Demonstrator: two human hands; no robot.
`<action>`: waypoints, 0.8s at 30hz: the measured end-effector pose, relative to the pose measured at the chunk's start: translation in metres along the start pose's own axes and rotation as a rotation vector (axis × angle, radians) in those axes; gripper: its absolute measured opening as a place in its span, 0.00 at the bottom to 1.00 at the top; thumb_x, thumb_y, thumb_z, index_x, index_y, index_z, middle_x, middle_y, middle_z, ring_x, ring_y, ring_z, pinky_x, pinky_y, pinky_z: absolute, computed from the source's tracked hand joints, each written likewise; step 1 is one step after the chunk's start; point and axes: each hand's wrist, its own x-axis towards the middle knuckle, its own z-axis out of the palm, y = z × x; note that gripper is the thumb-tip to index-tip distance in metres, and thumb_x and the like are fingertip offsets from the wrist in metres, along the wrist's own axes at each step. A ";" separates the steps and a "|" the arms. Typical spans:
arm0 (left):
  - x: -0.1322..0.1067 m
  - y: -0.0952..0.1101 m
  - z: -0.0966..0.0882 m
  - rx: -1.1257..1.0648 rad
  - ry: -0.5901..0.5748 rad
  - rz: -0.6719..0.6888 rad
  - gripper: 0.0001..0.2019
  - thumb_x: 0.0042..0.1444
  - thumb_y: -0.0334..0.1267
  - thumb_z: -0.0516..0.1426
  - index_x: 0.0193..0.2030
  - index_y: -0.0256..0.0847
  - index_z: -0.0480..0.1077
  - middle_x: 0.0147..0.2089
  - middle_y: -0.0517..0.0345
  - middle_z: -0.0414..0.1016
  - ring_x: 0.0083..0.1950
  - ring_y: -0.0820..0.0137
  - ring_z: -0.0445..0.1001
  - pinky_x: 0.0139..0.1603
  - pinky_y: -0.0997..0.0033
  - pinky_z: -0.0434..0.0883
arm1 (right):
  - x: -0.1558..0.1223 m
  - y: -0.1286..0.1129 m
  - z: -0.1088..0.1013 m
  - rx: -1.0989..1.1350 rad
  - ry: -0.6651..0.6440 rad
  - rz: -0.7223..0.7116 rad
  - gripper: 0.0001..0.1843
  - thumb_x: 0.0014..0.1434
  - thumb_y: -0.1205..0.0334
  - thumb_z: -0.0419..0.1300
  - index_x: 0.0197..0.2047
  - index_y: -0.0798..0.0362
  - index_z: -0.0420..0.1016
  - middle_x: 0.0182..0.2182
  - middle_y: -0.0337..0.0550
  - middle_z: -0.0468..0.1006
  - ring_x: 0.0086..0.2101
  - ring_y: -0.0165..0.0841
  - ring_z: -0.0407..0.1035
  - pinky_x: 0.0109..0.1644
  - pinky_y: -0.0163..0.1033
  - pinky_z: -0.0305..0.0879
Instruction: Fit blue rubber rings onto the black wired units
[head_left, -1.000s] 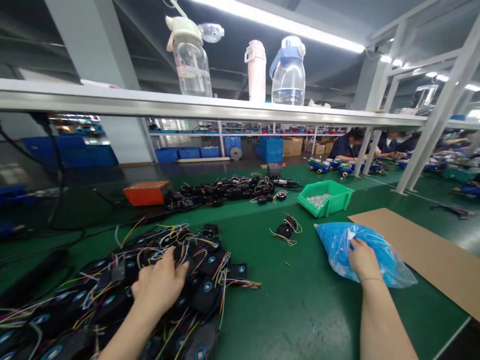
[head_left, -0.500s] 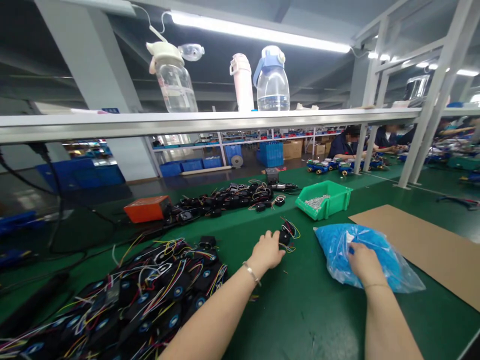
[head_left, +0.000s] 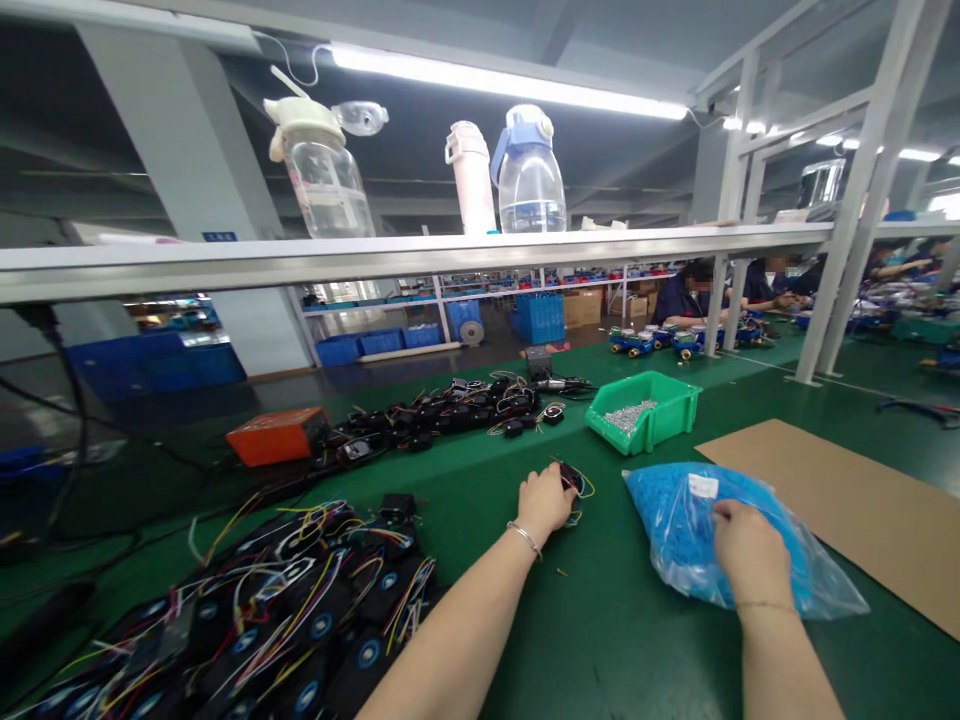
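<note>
Green plastic is forming a small bin (head_left: 667, 428), which is holding a heap of silvery pieces (head_left: 630, 416). Left of the bin and nearer, the left hand (head_left: 546, 500) is resting over a black wired part (head_left: 572, 478) on the tabletop (head_left: 600, 620); its fingers are curling over the part, but the hand is hiding the contact, so whether they are pinching it I cannot tell. Just nearer than the bin, a clear bag of blue pieces (head_left: 675, 530) is lying, and the right hand (head_left: 752, 548) is resting on it, thumb and fingers bending in beside a white label (head_left: 703, 486); whether they are pinching the film I cannot tell either. Right of the bin, a brown board (head_left: 832, 490) is lying flat. Well left of the bin and nearer, a pile of black wired parts (head_left: 300, 620) is spreading; directly left, a second row (head_left: 442, 410) is stretching toward an orange box (head_left: 277, 436). Beyond the bin, a person (head_left: 684, 298) in dark clothing is leaning over the tabletop.
</note>
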 end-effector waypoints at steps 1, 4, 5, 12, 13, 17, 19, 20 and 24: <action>-0.010 -0.001 -0.005 -0.001 0.013 0.014 0.18 0.58 0.45 0.52 0.51 0.37 0.62 0.47 0.50 0.67 0.46 0.62 0.67 0.47 0.55 0.65 | 0.000 0.002 -0.003 0.004 0.015 0.020 0.16 0.58 0.64 0.48 0.42 0.54 0.75 0.36 0.52 0.76 0.35 0.43 0.71 0.37 0.42 0.65; -0.055 -0.004 -0.023 -0.004 0.043 0.072 0.20 0.58 0.44 0.51 0.56 0.39 0.57 0.49 0.49 0.67 0.49 0.59 0.64 0.48 0.57 0.62 | -0.003 0.005 -0.011 0.017 0.061 0.074 0.16 0.58 0.63 0.48 0.42 0.54 0.75 0.36 0.51 0.76 0.36 0.44 0.71 0.37 0.43 0.64; -0.074 -0.006 -0.027 -0.006 0.043 0.093 0.21 0.58 0.43 0.52 0.57 0.41 0.56 0.50 0.49 0.66 0.49 0.58 0.63 0.49 0.58 0.61 | -0.004 0.005 -0.014 0.021 0.075 0.086 0.16 0.58 0.63 0.48 0.42 0.54 0.75 0.36 0.51 0.75 0.36 0.44 0.71 0.37 0.43 0.64; -0.193 -0.027 -0.034 -0.067 -0.057 0.119 0.23 0.52 0.33 0.53 0.57 0.45 0.58 0.49 0.49 0.68 0.50 0.56 0.62 0.50 0.55 0.59 | -0.019 0.019 -0.037 0.012 0.155 0.094 0.19 0.58 0.60 0.46 0.42 0.59 0.74 0.35 0.61 0.74 0.35 0.51 0.69 0.32 0.47 0.62; -0.202 -0.029 -0.035 -0.083 -0.051 0.109 0.23 0.52 0.32 0.53 0.57 0.45 0.58 0.51 0.49 0.66 0.53 0.55 0.61 0.52 0.54 0.57 | -0.022 0.020 -0.042 0.010 0.171 0.091 0.20 0.58 0.60 0.46 0.42 0.61 0.74 0.34 0.63 0.73 0.35 0.53 0.69 0.32 0.47 0.62; -0.227 -0.032 -0.051 -0.497 0.039 0.051 0.23 0.52 0.33 0.54 0.56 0.44 0.58 0.58 0.49 0.60 0.62 0.56 0.50 0.62 0.51 0.46 | -0.035 -0.002 -0.057 0.039 0.240 0.017 0.22 0.61 0.59 0.42 0.44 0.64 0.71 0.37 0.65 0.72 0.40 0.54 0.67 0.37 0.50 0.61; -0.238 -0.030 -0.060 -1.006 -0.009 -0.014 0.21 0.55 0.36 0.54 0.56 0.42 0.58 0.57 0.47 0.61 0.61 0.56 0.55 0.62 0.52 0.50 | -0.047 -0.032 -0.055 0.092 0.204 -0.135 0.20 0.62 0.59 0.42 0.46 0.61 0.69 0.41 0.59 0.72 0.42 0.48 0.67 0.41 0.46 0.62; -0.242 -0.029 -0.063 -1.285 -0.070 -0.060 0.19 0.56 0.38 0.53 0.55 0.41 0.58 0.56 0.47 0.63 0.59 0.57 0.59 0.60 0.53 0.53 | -0.055 -0.049 -0.050 0.123 0.159 -0.241 0.18 0.62 0.59 0.43 0.47 0.59 0.68 0.42 0.55 0.72 0.42 0.43 0.67 0.44 0.42 0.62; -0.257 -0.030 -0.061 -2.081 -0.322 -0.232 0.16 0.58 0.34 0.52 0.54 0.35 0.60 0.53 0.43 0.67 0.55 0.56 0.66 0.58 0.54 0.59 | -0.094 -0.111 -0.013 0.171 -0.095 -0.623 0.10 0.60 0.65 0.50 0.39 0.53 0.71 0.37 0.43 0.74 0.39 0.32 0.68 0.45 0.31 0.60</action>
